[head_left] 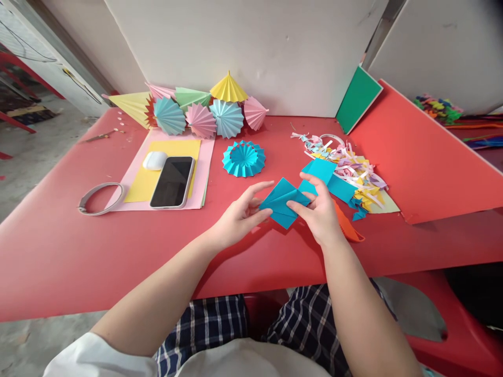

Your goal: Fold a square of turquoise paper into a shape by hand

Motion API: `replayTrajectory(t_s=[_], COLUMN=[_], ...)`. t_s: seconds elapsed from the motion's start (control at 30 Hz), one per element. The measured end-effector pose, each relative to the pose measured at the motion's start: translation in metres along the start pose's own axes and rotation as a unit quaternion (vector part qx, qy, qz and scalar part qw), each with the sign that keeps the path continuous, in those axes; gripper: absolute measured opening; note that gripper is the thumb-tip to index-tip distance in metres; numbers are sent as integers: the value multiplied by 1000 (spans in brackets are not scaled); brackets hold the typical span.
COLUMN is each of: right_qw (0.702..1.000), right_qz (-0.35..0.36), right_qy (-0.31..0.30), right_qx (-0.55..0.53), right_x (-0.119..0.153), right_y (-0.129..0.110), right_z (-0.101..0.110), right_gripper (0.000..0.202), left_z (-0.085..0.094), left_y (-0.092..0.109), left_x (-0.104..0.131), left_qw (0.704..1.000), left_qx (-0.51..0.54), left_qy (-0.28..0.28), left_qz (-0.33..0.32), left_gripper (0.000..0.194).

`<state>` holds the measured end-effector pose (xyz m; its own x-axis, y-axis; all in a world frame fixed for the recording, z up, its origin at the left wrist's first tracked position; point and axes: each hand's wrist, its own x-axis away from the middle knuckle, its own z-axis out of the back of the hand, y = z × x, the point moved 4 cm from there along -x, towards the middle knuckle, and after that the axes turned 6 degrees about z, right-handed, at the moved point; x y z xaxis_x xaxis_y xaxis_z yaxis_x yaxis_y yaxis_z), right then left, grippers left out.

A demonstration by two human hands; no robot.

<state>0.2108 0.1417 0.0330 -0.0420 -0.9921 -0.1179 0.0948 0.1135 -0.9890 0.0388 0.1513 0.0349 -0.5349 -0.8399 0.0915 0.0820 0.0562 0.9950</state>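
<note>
Between my hands, above the red table, is a folded blue paper square (283,203) turned corner-up, with creases across it. My left hand (245,212) pinches its left corner between thumb and fingers. On the right side, my right hand (316,209) grips the paper with the thumb on top. Beyond it lie more blue paper sheets (322,170), partly hidden by the right hand. A blue pleated paper ring (244,158) sits behind the hands. An orange-handled tool (348,225) rests beside my right wrist, partly covered.
Several pleated paper umbrellas (228,118) line the back wall. At left, a phone (173,180) and a white case (154,161) lie on stacked paper (135,186), near a tape roll (100,199). Paper scraps (353,167) pile at right before a red board (428,162) and green board (358,99).
</note>
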Motion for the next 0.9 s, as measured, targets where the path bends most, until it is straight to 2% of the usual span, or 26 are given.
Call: replayTrajectory(t_s=[0.13,0.27,0.43,0.57,0.67,0.73,0.9], right_qw=[1000,998,997,993,992,993,994], right_qz=[3,14,11,42,53,51,46], right_qy=[-16,-30,-38,-47,-57,-62,-90], right_qx=[13,56,68,104,97,88,33], right_x=[0,0,0,-1,-1,-1,1], right_y=[2,0,0,2,3,4,3], right_z=[-3,-4,-3,-3,-2,-1,1], right_gripper=[43,32,31,13,9,10,18], left_z=[2,4,6,8,11,11,12], left_y=[-10,-14,-13,-13,-13,-13,-14], left_x=[-3,-6,-5,-4,-4,-4,-4], left_qw=[998,996,994,992,990,991,985], left_qx=[-32,-31,-35,-39,-24,12,137], left_qy=[49,73,102,120,135,129,69], left_qz=[26,26,23,31,41,45,81], left_gripper=[39,29,22,20,20,20,18])
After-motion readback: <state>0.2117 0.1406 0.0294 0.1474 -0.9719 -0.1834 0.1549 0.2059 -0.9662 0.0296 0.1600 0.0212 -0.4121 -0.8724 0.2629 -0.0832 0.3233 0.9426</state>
